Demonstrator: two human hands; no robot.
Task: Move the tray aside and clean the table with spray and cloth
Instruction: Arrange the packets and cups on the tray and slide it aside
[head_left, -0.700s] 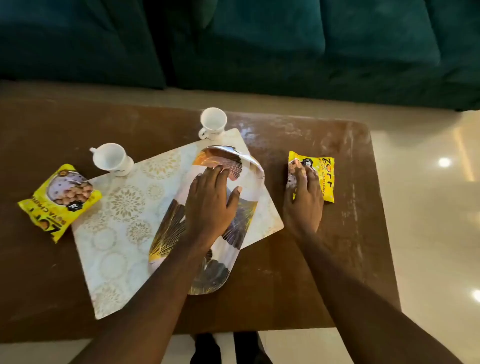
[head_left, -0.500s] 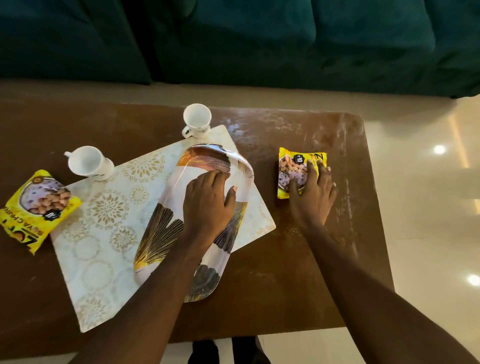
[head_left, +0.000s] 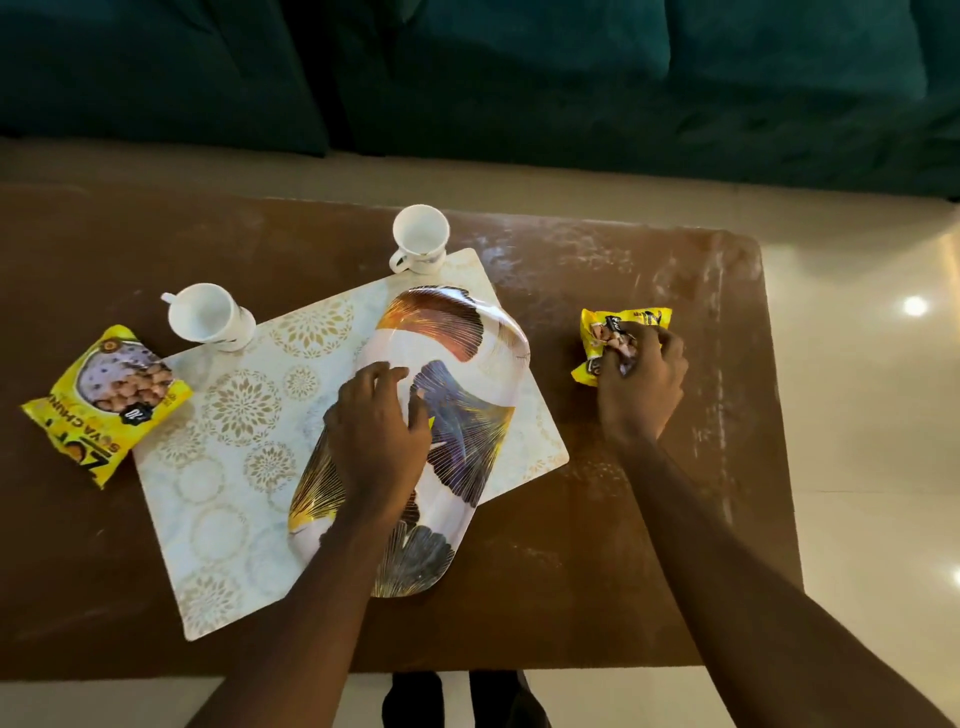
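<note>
An oval tray (head_left: 457, 332) with a gold and dark leaf pattern lies slantwise on a pale patterned placemat (head_left: 234, 467) on the brown table (head_left: 597, 571). My left hand (head_left: 376, 441) rests on the tray's middle, fingers loosely bent and holding nothing. My right hand (head_left: 641, 382) grips a small yellow snack packet (head_left: 597, 325) to the right of the tray and crumples it. The table's right part shows whitish smears (head_left: 717, 322). No spray bottle or cloth is in view.
Two white cups stand by the mat: one (head_left: 421, 236) at its far corner, one (head_left: 205, 317) at its left. A larger yellow snack packet (head_left: 106, 400) lies at the table's left. A dark green sofa (head_left: 519, 78) runs behind the table. Glossy floor lies to the right.
My right hand went from lying flat on the small packet to curling round it and bunching it. My left hand's fingers bent a little on the tray. The tray has not visibly moved.
</note>
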